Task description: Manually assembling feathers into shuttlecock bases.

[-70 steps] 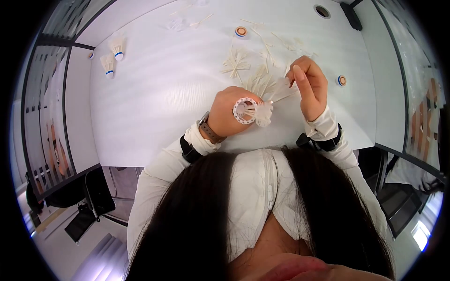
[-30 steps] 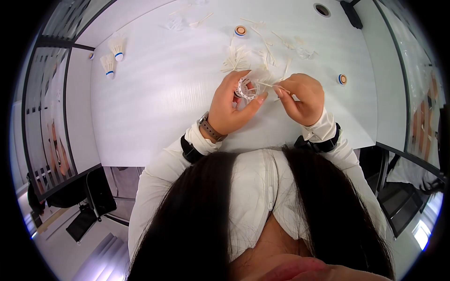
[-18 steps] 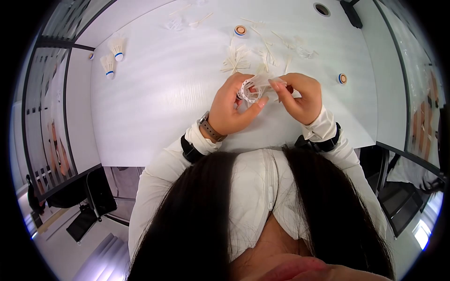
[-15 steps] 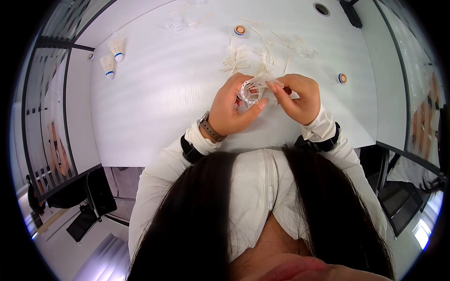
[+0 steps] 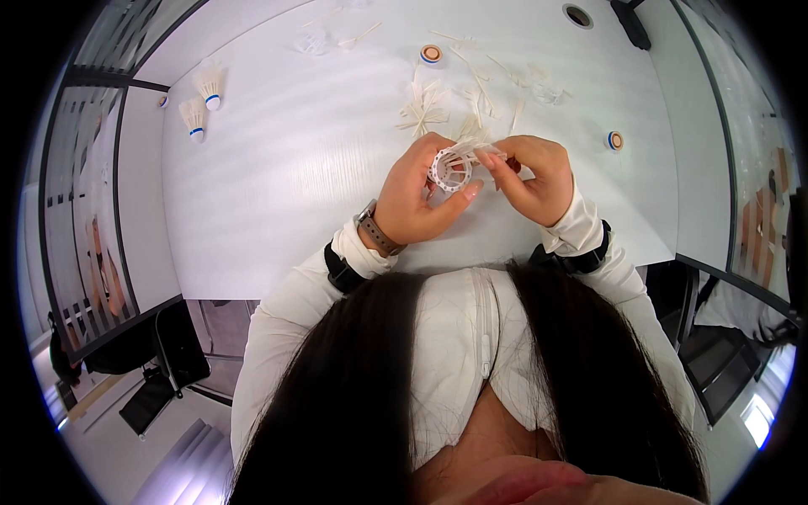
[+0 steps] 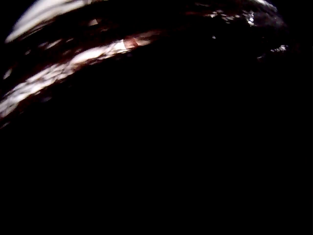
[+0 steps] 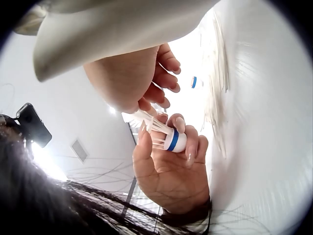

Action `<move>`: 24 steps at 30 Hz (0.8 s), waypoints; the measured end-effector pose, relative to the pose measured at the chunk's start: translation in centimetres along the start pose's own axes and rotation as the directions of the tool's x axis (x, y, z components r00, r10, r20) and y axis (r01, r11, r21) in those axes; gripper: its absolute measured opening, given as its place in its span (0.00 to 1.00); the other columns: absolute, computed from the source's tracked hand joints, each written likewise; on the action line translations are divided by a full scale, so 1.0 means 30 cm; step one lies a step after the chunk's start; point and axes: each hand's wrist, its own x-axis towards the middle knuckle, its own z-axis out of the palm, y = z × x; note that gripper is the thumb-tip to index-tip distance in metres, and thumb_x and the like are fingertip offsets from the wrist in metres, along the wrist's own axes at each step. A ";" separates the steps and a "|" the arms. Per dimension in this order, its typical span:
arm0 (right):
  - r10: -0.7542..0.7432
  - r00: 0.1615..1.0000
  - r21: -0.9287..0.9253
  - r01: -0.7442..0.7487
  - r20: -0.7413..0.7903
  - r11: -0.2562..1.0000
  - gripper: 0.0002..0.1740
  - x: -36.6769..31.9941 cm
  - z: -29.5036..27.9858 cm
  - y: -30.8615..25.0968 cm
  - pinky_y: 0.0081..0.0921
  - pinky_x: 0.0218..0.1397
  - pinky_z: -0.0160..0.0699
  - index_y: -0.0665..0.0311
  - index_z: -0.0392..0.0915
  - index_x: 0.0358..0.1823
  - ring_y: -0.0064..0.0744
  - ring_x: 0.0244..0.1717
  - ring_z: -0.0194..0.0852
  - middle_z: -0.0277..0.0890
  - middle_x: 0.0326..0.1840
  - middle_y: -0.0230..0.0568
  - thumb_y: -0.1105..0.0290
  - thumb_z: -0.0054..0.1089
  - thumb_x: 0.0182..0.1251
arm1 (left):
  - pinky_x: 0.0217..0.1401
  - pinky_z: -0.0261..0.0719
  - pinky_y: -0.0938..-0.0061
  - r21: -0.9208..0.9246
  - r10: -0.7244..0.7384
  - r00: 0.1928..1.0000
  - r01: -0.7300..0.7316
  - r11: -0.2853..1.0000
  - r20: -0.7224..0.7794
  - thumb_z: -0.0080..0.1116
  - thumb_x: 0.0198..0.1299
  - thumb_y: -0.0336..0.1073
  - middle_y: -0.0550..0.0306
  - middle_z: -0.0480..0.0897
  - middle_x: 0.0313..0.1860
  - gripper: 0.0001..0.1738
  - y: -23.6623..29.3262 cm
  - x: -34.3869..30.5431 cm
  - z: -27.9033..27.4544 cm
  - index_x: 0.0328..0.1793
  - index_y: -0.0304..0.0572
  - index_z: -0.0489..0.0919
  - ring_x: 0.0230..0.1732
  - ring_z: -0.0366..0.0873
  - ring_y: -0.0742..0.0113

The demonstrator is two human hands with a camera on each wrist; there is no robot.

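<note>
My left hand [image 5: 410, 200] grips a shuttlecock [image 7: 177, 142] whose white base with a blue band shows between the fingers in the right wrist view. In the head view its white perforated ring [image 5: 433, 173] faces up at me, inside the curve of thumb and index finger. At the ring's right side my right hand [image 5: 540, 178] pinches white feathers [image 5: 481, 151] between thumb and index finger. Seen from the right wrist, the other fingers of that hand are loosely bent, and feather shafts run from the base up to its fingertips. The left wrist view is almost wholly dark.
Loose feathers [image 5: 423, 109] lie scattered beyond the hands on the white table [image 5: 278, 210]. Two whole shuttlecocks [image 5: 194, 118] lie at the left. Detached blue-banded bases sit at the back [image 5: 431, 55] and right [image 5: 615, 140]. Low white partitions stand along the sides; a cable hole [image 5: 578, 19] is at back right.
My left hand has turned and the fingers have spread around the ring. My right hand has come in from the right, and has lately shifted slightly left, pinching feathers at the shuttlecock.
</note>
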 end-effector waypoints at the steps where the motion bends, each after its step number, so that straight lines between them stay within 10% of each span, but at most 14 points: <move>1: 0.000 1.000 -0.003 0.000 0.006 1.000 0.07 -0.001 0.000 0.001 0.23 0.22 0.66 0.67 0.84 0.36 0.28 0.18 0.70 0.78 0.22 0.39 0.70 0.66 0.69 | 0.41 0.72 0.72 -0.007 -0.006 1.000 0.006 1.000 0.006 0.68 0.59 0.36 0.55 0.76 0.41 0.19 0.003 0.000 -0.001 0.54 0.37 0.78 0.39 0.75 0.66; 14: 0.184 0.982 0.193 -0.187 0.035 0.963 0.11 -0.008 0.010 -0.016 0.21 0.24 0.65 0.70 0.80 0.32 0.21 0.19 0.64 0.73 0.19 0.37 0.69 0.64 0.72 | 0.48 0.73 0.70 0.006 0.027 0.999 -0.027 1.000 0.018 0.67 0.60 0.35 0.53 0.77 0.44 0.20 0.009 0.002 -0.004 0.56 0.38 0.78 0.43 0.75 0.62; 24: 0.042 0.999 0.070 -0.043 0.015 0.997 0.12 -0.008 0.010 -0.008 0.23 0.23 0.65 0.69 0.79 0.31 0.27 0.17 0.66 0.72 0.19 0.40 0.69 0.65 0.71 | 0.47 0.73 0.70 0.003 0.053 0.998 -0.053 0.999 0.024 0.67 0.59 0.34 0.54 0.76 0.42 0.17 0.015 0.003 -0.005 0.53 0.39 0.78 0.42 0.75 0.61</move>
